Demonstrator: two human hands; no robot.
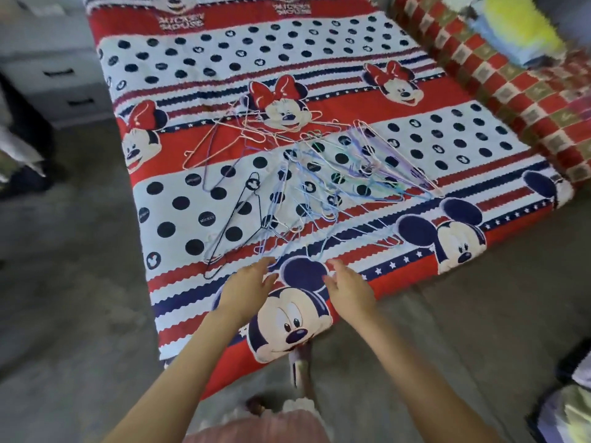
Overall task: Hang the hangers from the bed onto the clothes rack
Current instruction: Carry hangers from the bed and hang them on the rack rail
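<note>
A tangle of thin wire hangers (323, 174) — pink, blue, purple and one black — lay spread across the cartoon-mouse bedspread (415, 107) on the bed. Both arms reached over its near edge: the left hand (248, 287) and right hand (347, 287) hovered with fingers relaxed, holding nothing — fingertips just short of the nearest hangers.

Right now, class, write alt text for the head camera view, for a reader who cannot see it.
Two open hands, the left hand and the right hand, reach over the bed's near edge toward a tangled pile of thin wire hangers. The hangers lie on a red, white and navy cartoon-mouse bedspread; neither hand holds one yet.
</note>
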